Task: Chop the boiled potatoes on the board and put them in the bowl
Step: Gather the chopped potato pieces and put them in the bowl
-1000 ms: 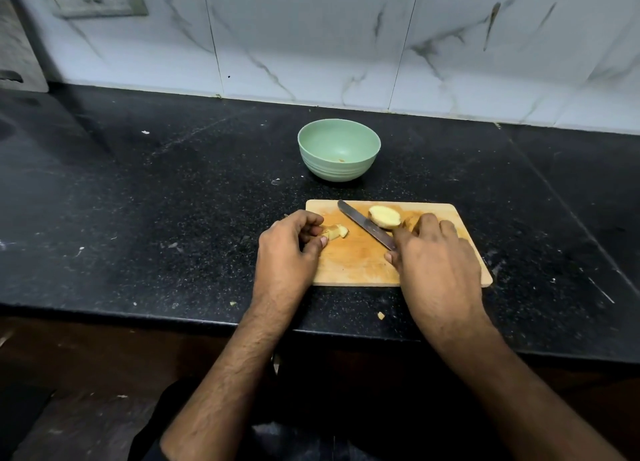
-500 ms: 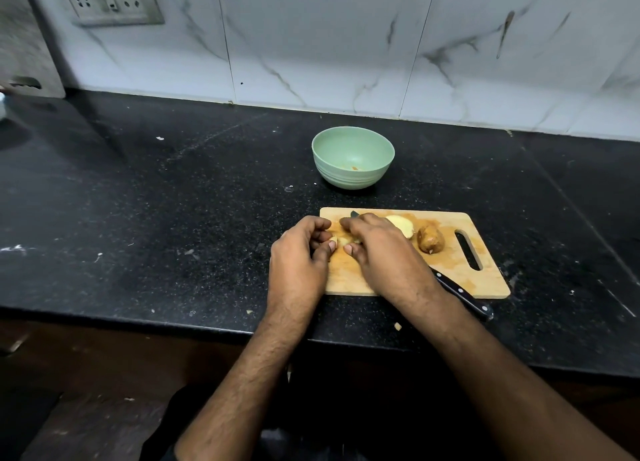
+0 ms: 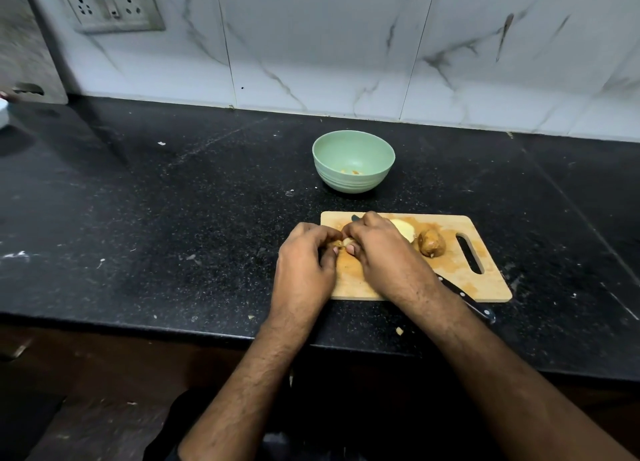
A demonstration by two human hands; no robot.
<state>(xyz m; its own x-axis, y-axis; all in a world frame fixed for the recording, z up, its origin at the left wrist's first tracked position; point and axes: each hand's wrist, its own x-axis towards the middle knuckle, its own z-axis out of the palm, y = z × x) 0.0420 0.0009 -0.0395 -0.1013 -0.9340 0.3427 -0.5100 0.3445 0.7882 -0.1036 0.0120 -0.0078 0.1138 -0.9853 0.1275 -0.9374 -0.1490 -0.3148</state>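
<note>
Both hands are meeting at the board's (image 3: 398, 287) left end: left hand (image 3: 304, 270) and right hand (image 3: 384, 256) are curling fingers around potato pieces (image 3: 347, 242) between them. Knife (image 3: 464, 301) is lying under the right wrist; bowl (image 3: 353, 161) is sitting behind.

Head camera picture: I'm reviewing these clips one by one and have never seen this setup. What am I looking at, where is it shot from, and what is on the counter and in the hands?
There is no machine here. A person wears a wide-angle camera on the head, so you look forward and down at their two bare arms.

On the black counter lies a wooden chopping board. Beyond it stands a green bowl with a few small bits inside.

The left hand and right hand meet at the board's left end, fingers curled round small potato pieces. To the right lie a peeled pale potato piece and a brown unpeeled one.

The knife lies on the board under the right forearm, unheld.
</note>
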